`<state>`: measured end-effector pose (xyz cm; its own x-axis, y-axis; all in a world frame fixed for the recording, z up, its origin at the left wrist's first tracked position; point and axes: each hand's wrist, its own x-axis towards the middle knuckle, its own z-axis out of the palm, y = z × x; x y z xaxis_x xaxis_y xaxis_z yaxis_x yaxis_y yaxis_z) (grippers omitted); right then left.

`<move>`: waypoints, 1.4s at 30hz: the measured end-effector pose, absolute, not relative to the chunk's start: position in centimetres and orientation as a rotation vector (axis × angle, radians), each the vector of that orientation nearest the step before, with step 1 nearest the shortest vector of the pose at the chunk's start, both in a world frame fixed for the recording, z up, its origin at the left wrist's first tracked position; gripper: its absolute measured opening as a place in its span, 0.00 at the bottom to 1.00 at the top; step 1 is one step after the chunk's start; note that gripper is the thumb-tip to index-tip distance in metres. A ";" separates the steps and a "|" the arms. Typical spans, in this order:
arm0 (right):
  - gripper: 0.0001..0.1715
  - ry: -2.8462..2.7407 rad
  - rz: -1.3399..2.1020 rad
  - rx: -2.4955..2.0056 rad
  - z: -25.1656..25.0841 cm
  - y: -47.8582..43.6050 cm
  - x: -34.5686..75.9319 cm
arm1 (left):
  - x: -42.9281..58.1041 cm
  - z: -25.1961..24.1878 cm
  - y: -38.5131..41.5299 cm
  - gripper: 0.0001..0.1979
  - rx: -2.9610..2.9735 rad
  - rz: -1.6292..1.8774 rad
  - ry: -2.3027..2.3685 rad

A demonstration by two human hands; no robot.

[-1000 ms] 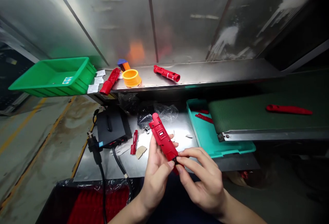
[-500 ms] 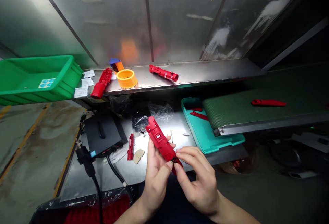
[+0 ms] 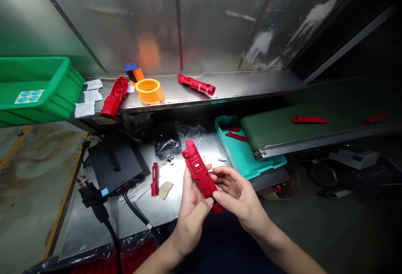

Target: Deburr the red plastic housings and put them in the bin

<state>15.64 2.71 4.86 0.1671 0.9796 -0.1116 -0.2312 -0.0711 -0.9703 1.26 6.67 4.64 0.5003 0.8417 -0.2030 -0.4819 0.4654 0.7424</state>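
- Upper left of frame: green bin (image 3: 37, 89) at the end of the shelf (image 3: 251, 83). Right of it on the shelf are a red tube (image 3: 113, 98) and an orange ring (image 3: 150, 91). Neither hand is near them.
- Left of centre on the counter (image 3: 138, 211): black box (image 3: 114, 167) with a cable, and a small red clip (image 3: 155, 173) lying just beside it.
- Lower centre: left hand (image 3: 191, 215), grip clamped on the red casing (image 3: 201, 173), thumb on the front, fingers behind.
- The casing is held above the counter, tilted, top end toward upper left, open face toward the camera.
- Right of it: right hand (image 3: 240, 198), thumb and forefinger pinched together on the casing's lower end. Something small and dark sits at the pinch; can't tell what.
- My read of the step: fingertip work at the lower end, with the left hand as the fixture.
- Further handling calls for a steady left hold and fine right-hand control.
- Right of centre: teal tray (image 3: 238, 161) tucked under the green belt (image 3: 282, 133), with red strips on both.
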 end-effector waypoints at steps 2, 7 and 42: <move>0.24 -0.862 1.239 -1.179 4.8 2.7 15.6 | 1.1 4.6 6.7 0.35 0.664 0.887 0.610; 0.23 -0.853 1.259 -1.151 4.5 2.6 15.5 | 0.9 4.4 6.6 0.34 0.639 0.896 0.602; 0.26 -1.408 1.784 -1.170 -4.0 0.5 27.1 | 5.6 4.6 4.9 0.30 0.539 1.082 1.168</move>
